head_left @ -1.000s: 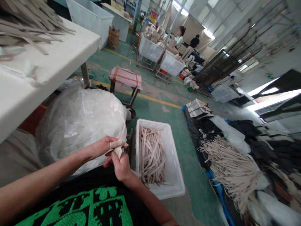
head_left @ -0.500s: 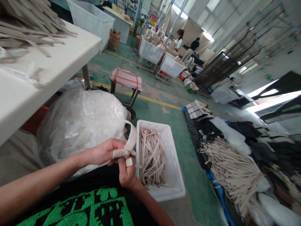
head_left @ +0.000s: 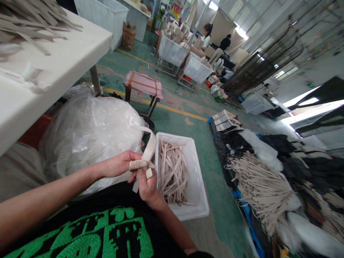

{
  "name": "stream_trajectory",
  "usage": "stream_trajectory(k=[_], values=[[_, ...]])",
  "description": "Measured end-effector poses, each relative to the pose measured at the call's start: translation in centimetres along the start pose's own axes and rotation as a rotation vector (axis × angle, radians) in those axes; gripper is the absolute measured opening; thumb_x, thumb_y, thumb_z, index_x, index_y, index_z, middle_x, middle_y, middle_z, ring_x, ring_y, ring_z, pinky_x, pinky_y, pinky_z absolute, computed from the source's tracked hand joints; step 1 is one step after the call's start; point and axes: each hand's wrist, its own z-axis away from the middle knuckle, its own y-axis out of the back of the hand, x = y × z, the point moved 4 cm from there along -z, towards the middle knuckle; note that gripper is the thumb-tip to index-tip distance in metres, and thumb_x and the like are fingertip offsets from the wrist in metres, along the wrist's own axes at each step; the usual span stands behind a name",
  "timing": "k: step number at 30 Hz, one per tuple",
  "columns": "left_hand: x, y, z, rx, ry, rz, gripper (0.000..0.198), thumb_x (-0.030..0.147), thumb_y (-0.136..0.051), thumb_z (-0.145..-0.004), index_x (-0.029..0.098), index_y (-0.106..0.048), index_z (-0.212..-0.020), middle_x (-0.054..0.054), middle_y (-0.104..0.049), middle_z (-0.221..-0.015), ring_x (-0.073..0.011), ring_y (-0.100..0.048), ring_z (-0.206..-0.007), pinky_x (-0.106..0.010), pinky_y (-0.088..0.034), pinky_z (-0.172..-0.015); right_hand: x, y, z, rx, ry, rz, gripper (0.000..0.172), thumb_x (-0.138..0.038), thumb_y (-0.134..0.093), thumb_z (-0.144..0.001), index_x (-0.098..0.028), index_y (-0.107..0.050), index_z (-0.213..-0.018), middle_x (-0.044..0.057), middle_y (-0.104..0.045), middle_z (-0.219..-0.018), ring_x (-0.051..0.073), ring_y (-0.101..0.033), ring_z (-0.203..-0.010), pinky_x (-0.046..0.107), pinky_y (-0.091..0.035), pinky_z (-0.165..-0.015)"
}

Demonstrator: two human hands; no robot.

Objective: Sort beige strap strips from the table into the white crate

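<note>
Both hands meet in front of my chest, pinching one beige strap [head_left: 149,148] that loops up and back toward the big clear plastic bag [head_left: 91,132]. My left hand [head_left: 122,165] has a taped forefinger and grips the strap from the left. Just below it, my right hand [head_left: 145,185], thumb taped, holds the strap's lower end. A white plastic bin [head_left: 197,195] with several beige straps stands on the floor just right of my hands.
A white table [head_left: 53,68] with piled straps stands at my left. A pink padded stool [head_left: 143,85] sits beyond the bag. Bundles of cords and dark material [head_left: 258,179] lie on the floor at right. Two people stand by white carts [head_left: 197,73] far back.
The strap has been pulled further out of the bag into a wider loop. Both hands have shifted slightly right, toward the bin.
</note>
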Motion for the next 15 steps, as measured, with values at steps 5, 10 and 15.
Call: stream_trajectory(k=[5, 10, 15], values=[[0.7, 1.3, 0.4, 0.138, 0.005, 0.119, 0.050, 0.059, -0.065, -0.087, 0.014, -0.075, -0.107, 0.001, -0.062, -0.052, -0.0121, -0.053, -0.040, -0.022, -0.040, -0.046, 0.5, -0.9, 0.3, -0.108, -0.165, -0.114, 0.067, -0.068, -0.035, -0.101, -0.018, -0.073, -0.077, 0.006, -0.070, -0.063, 0.018, -0.067, -0.058, 0.030, -0.057, -0.064], [-1.6, 1.5, 0.5, 0.237, 0.093, 0.127, 0.051, 0.058, -0.073, -0.081, 0.014, -0.078, -0.107, -0.003, -0.070, -0.065, -0.0128, -0.056, -0.047, -0.022, -0.043, -0.047, 1.1, -1.8, 1.7, -0.168, -0.170, -0.036, 0.068, -0.068, -0.032, -0.101, -0.017, -0.074, -0.080, 0.005, -0.069, -0.059, 0.018, -0.068, -0.055, 0.029, -0.056, -0.062], [-2.0, 0.9, 0.5, 0.141, 0.055, 0.051, 0.055, 0.064, -0.064, -0.086, 0.015, -0.078, -0.105, 0.000, -0.062, -0.057, -0.0127, -0.052, -0.044, -0.023, -0.042, -0.046, 1.8, -1.7, 1.2, -0.084, -0.207, -0.026, 0.064, -0.064, -0.032, -0.102, -0.018, -0.072, -0.082, 0.005, -0.069, -0.060, 0.017, -0.067, -0.053, 0.028, -0.056, -0.058]])
